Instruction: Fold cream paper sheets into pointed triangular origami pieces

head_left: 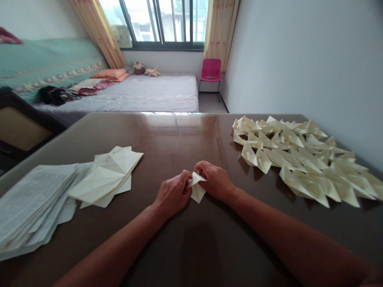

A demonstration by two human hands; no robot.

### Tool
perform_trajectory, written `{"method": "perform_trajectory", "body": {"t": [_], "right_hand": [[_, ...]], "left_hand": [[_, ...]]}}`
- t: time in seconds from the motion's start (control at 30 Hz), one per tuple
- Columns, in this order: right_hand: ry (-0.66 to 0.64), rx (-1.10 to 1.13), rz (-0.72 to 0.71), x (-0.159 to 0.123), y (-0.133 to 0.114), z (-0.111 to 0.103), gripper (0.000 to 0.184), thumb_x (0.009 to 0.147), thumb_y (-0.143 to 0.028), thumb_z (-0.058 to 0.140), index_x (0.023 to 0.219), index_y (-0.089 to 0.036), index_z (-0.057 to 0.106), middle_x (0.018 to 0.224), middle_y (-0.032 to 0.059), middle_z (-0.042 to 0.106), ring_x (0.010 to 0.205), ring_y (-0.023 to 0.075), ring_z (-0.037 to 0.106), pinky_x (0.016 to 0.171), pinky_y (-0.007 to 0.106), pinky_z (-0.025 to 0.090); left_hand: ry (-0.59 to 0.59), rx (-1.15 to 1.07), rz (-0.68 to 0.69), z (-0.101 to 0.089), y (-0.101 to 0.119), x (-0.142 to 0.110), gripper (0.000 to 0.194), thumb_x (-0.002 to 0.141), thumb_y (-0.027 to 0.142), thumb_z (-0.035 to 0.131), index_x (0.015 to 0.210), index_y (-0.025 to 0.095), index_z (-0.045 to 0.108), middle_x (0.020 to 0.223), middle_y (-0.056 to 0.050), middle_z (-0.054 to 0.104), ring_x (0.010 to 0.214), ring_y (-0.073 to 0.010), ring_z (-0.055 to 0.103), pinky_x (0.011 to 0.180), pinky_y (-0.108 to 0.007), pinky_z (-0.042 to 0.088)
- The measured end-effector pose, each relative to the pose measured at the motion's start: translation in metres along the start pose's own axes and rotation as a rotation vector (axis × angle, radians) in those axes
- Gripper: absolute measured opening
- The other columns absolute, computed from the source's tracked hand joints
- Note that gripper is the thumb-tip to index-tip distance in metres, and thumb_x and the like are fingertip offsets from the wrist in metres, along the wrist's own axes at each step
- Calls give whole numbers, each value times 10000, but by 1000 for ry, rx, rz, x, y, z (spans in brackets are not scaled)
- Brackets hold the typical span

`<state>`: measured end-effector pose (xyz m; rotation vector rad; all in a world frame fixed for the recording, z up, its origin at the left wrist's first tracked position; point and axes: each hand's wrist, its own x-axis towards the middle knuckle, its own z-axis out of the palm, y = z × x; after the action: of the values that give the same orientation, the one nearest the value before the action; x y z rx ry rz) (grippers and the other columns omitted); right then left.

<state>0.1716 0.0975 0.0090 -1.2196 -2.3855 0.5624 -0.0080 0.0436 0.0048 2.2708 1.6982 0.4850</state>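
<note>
Head: folded paper [198, 188] partly behind fingers [186, 174]

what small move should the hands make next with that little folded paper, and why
I'd probably ease its two sides gently apart: the left hand and right hand grip opposite sides of the small folded paper, which looks compact, while the boat-like folded papers on the right are spread wider, with raised points.
</note>
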Motion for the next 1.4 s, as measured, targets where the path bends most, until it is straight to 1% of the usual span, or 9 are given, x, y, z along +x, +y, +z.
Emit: {"method": "perform_trajectory", "body": {"t": [0.2, 0.33, 0.43, 0.6, 0.73, 0.93, 1.03, 1.13, 1.4], "right_hand": [[19, -90, -66, -1, -3, 5, 157, 836, -180, 527, 987, -214, 506, 963, 25, 590, 766, 149, 562, 637, 244, 369], [31, -69, -187, -1, -2, 7, 114, 855, -154, 507, 962, -194, 501, 931, 36, 573, 803, 153, 549, 688, 246, 395], [21, -22, -248, 0, -2, 8, 142, 840, -106, 494, 955, -191, 492, 925, 37, 562, 815, 150, 535, 720, 245, 406], [39, 36, -250, 2, 3, 11, 194, 801, -40, 456, 924, -189, 479, 892, 38, 546, 805, 154, 512, 730, 258, 416], [7, 43, -307, 4, 11, 5, 207, 786, -27, 453, 906, -190, 496, 896, 44, 548, 858, 163, 503, 779, 274, 428], [-143, -16, -424, 4, 23, -15, 236, 783, -113, 573, 995, -217, 587, 1098, 57, 562, 1024, 180, 509, 881, 298, 431], [-198, -11, -462, 5, 30, -22, 276, 782, -125, 587, 1029, -237, 634, 1091, 40, 588, 1018, 174, 528, 887, 293, 434], [-236, 3, -473, 6, 36, -27, 282, 808, -172, 594, 1056, -278, 676, 1060, 22, 609, 973, 156, 547, 851, 267, 447], [-253, -69, -477, 4, 36, -38, 293, 829, -243, 588, 1077, -354, 696, 1011, 11, 620, 930, 154, 555, 813, 280, 459]], "left_hand": [[7, 45, -79, -2, 6, 0, 233, 793, 220, 482, 1015, 256, 420, 754, 50, 601, 663, -160, 594, 592, -254, 305], [6, 88, -134, -5, 7, 1, 205, 813, 274, 494, 1005, 259, 423, 745, 48, 614, 689, -179, 620, 576, -262, 281], [-6, 125, -152, -5, 6, 2, 181, 826, 276, 481, 999, 261, 429, 756, 38, 626, 722, -192, 633, 570, -265, 278], [-13, 152, -127, -4, 3, 3, 236, 801, 205, 477, 1028, 252, 429, 835, 15, 629, 777, -187, 620, 588, -260, 327], [5, 173, -6, -5, -1, 3, 230, 779, 148, 477, 993, 231, 462, 958, -19, 593, 860, -182, 581, 632, -264, 389], [-49, 196, 184, -14, -14, -1, 181, 840, 175, 493, 997, 253, 539, 1034, -12, 576, 971, -172, 531, 712, -255, 449], [-55, 237, 242, -20, -19, -6, 153, 904, 235, 463, 1001, 264, 578, 1062, -6, 594, 978, -171, 525, 692, -253, 464], [-50, 299, 310, -25, -20, -10, 222, 956, 265, 395, 1033, 260, 603, 1061, -15, 613, 968, -170, 527, 687, -254, 477], [-39, 325, 481, -25, -13, -12, 237, 946, 237, 439, 1119, 205, 598, 1067, -56, 604, 1000, -184, 514, 815, -297, 502]]}}
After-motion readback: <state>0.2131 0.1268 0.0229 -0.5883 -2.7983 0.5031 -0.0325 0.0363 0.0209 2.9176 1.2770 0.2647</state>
